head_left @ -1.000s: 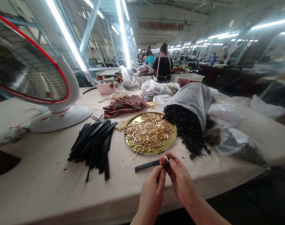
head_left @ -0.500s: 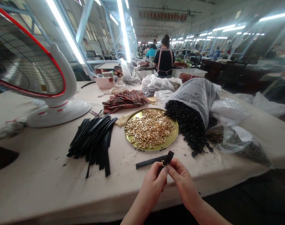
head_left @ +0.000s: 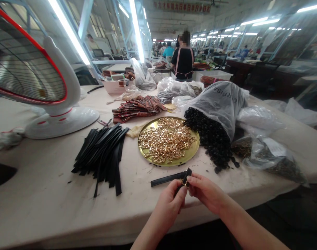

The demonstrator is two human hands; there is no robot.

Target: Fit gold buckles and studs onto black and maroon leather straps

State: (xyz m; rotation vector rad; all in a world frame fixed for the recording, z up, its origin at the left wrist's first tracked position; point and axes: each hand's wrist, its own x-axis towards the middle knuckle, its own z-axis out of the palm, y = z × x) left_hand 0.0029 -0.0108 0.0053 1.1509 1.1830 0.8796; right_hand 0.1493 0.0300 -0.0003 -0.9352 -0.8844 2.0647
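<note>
A black strap (head_left: 189, 171) with a small gold buckle (head_left: 186, 184) on it is held between my two hands near the table's front edge. My left hand (head_left: 173, 198) is closed round the strap's lower part, thumb on top. Pinching the upper end beside the buckle is my right hand (head_left: 204, 190). Another black strap (head_left: 165, 180) lies on the cloth just beyond my hands. Behind it, a round golden tray (head_left: 145, 158) bears a heap of gold buckles (head_left: 169, 139). My fingers cover part of the held strap.
A pile of black straps (head_left: 101, 152) lies left of the tray. On its right, a plastic bag (head_left: 218, 107) spills small black pieces (head_left: 213, 139). A white fan (head_left: 62, 121) stands at left; reddish-brown strips (head_left: 137, 107) lie behind the tray. A person (head_left: 183, 60) stands beyond the table.
My right hand has shifted up along the strap and now pinches its upper end, with the forearm swung outward to the right. My left hand keeps its hold. The view has shifted slightly.
</note>
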